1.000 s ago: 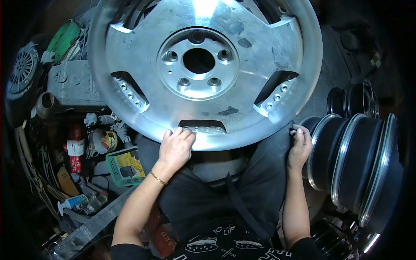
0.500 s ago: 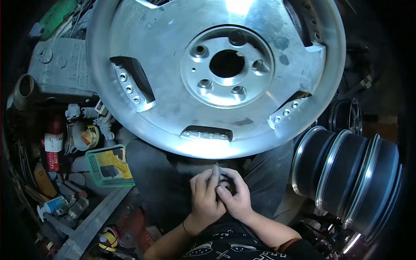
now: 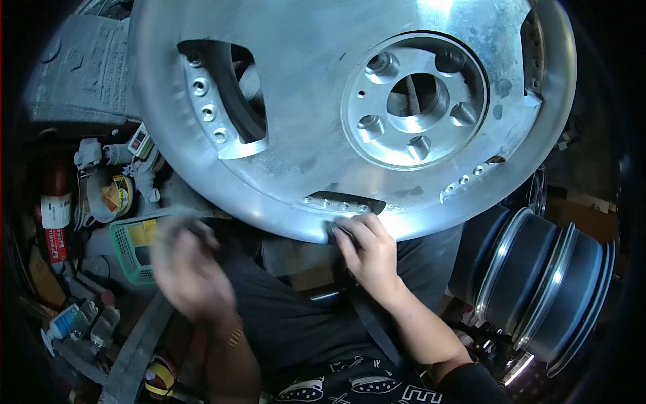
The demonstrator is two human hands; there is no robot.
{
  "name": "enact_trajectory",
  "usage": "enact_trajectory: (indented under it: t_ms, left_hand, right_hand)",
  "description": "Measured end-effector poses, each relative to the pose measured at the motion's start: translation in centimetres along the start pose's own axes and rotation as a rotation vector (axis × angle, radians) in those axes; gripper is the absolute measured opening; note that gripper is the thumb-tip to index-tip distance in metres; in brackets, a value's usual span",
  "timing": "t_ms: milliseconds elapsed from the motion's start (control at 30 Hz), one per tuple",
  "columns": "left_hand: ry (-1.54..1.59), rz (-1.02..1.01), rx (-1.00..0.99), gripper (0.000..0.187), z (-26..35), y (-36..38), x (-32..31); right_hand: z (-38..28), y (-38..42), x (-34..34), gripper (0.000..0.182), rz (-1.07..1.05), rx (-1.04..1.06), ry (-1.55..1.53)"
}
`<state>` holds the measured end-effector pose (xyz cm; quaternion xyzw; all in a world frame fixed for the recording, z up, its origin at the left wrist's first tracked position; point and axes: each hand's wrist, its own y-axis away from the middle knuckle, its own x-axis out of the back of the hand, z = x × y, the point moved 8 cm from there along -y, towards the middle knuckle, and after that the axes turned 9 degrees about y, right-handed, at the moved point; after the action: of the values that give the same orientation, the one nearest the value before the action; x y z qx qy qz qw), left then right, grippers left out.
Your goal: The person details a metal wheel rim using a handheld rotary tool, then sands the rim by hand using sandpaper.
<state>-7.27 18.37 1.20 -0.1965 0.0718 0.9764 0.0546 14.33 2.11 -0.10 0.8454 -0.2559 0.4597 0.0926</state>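
A large bare-metal wheel [image 3: 296, 101] fills the upper middle of the view, its lower rim above my lap. My right hand [image 3: 369, 250] is at that lower rim, just below a slot with several small holes, its fingers closed on a small dark piece [image 3: 332, 231] against the metal. Off to the left, my left hand [image 3: 192, 269] is smeared by motion beside the green basket. Something dark shows near its fingertips, but its grip cannot be made out.
A green basket [image 3: 128, 252] with yellow sheets stands at the left, near a red bottle [image 3: 56, 215] and a cup-shaped container [image 3: 108, 195]. Several dark rims with shiny edges [image 3: 538, 283] lie at the lower right. A metal bar [image 3: 138, 343] runs along the lower left.
My hands have parted: the left has swung left to the basket, the right has risen to the wheel's lower rim. The wheel's hub appears further right, and its face looks turned.
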Motion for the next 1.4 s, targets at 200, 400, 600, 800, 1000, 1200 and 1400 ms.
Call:
enact_trajectory:
  t_ms: [200,400,600,800,1000,1200,1400]
  left_hand:
    - [0.133,0.295,-0.205,0.021,-1.9,-11.0,1.6]
    - [0.286,0.279,0.177,0.024,-9.1,-11.7,2.6]
    - [0.337,0.336,0.251,0.037,-10.8,-12.4,2.2]
    - [0.393,0.294,0.368,0.047,-12.5,-12.4,2.4]
    - [0.475,0.264,0.317,0.054,-13.7,-11.8,2.4]
    - [0.535,0.283,0.403,0.056,-14.2,-11.7,2.3]
    - [0.500,0.365,0.450,0.055,-13.6,-11.1,1.8]
  right_hand:
    - [-0.3,-2.1,-3.6,0.022,-0.065,0.146,0.198]
    - [-0.7,-1.2,-3.7,0.027,-0.177,0.176,0.162]
    - [-1.4,-1.8,-5.5,0.042,-0.174,0.223,0.128]
    - [0.1,-1.0,-3.8,0.048,-0.305,0.310,0.264]
    - [-2.4,-2.1,-6.0,0.050,-0.234,0.346,0.190]
    - [0.9,-1.0,-4.2,0.043,-0.321,0.466,0.270]
    - [-2.0,-2.4,-5.7,0.046,-0.295,0.478,0.197]
